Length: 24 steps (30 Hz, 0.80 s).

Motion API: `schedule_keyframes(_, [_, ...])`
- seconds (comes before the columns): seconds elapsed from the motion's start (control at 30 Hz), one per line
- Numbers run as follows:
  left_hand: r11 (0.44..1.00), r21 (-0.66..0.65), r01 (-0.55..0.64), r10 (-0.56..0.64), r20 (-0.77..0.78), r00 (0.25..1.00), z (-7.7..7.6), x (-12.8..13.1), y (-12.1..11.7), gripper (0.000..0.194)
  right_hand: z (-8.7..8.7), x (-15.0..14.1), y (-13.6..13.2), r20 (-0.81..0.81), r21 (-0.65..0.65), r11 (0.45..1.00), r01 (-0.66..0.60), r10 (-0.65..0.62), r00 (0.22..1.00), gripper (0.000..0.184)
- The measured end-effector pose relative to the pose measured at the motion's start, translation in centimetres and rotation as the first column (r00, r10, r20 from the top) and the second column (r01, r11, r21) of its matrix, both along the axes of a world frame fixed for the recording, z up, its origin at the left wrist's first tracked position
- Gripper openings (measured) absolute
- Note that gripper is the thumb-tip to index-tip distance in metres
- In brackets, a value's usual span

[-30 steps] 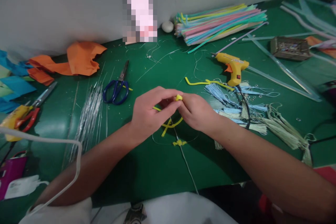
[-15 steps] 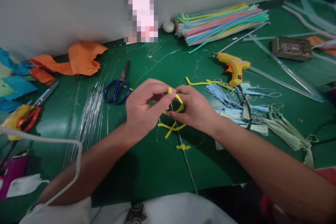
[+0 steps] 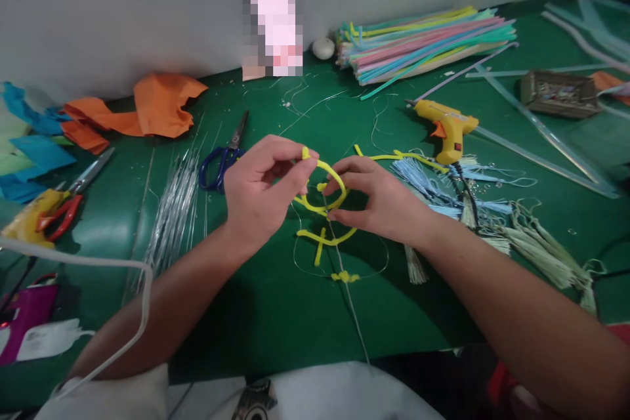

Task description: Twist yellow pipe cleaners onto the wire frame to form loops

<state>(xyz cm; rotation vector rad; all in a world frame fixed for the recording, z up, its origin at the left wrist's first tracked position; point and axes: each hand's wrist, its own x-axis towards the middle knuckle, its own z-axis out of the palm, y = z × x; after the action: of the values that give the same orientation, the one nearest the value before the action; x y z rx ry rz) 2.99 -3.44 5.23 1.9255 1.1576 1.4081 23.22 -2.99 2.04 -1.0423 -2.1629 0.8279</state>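
Note:
A yellow pipe cleaner point(image 3: 337, 178) is bent into a curved loop between my hands. My left hand point(image 3: 263, 193) pinches one end of it between thumb and fingertips. On the loop's right side, my right hand point(image 3: 377, 200) has its thumb and fingers curled around the pipe cleaner near a thin wire stem point(image 3: 350, 305). This stem runs down toward the table's front edge, with a small knotted yellow piece point(image 3: 344, 276) on it. Another yellow pipe cleaner shape point(image 3: 321, 248) shows just below the hands. What the inner fingers touch is partly hidden.
Blue-handled scissors point(image 3: 221, 167) and a bunch of clear wires point(image 3: 172, 216) lie left. A yellow glue gun point(image 3: 445, 128), pale tassels point(image 3: 546, 246) and a small box point(image 3: 558, 93) are right. Behind lies a pile of colored pipe cleaners point(image 3: 428, 46). Orange paper point(image 3: 165, 105) sits far left.
My left hand has drawn the pipe cleaner's end to the left and slightly up, and the loop is wider. The fingers of my right hand have spread a little. The view has shifted slightly.

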Motion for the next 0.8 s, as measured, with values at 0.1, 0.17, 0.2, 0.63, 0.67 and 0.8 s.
schedule_keyframes(0.1, [1.000,-0.014,-0.006,0.006,0.002,1.000,-0.2,-0.2,0.3,0.009,-1.3,-0.4,0.2,0.006,0.034,0.998,-0.061,0.061,0.998,0.014])
schedule_keyframes(0.17, [1.000,-0.028,-0.009,0.009,-0.018,1.000,-0.4,-0.2,0.4,0.009,-2.0,-0.7,0.2,0.007,0.060,0.995,-0.074,0.074,0.997,0.012])
schedule_keyframes(0.2, [0.999,-0.032,-0.003,0.002,-0.025,1.000,-0.4,-0.3,0.4,0.009,-2.2,-0.8,0.1,-0.005,0.057,0.996,-0.069,0.069,0.998,0.013])
schedule_keyframes(0.63, [0.992,-0.047,0.118,-0.116,0.050,0.992,-0.7,0.0,0.0,0.010,-3.9,-1.8,0.4,-0.015,0.068,0.993,-0.102,0.103,0.995,0.017])
schedule_keyframes(0.67, [0.988,-0.072,0.137,-0.133,0.067,0.989,-0.6,0.1,-0.2,0.010,-4.0,-1.8,0.3,-0.011,0.063,0.994,-0.093,0.094,0.996,0.016])
schedule_keyframes(0.8, [0.967,-0.144,0.209,-0.192,0.120,0.974,-0.1,0.3,-0.6,0.012,-4.2,-2.0,0.0,-0.007,0.039,0.998,-0.053,0.053,0.999,0.008])
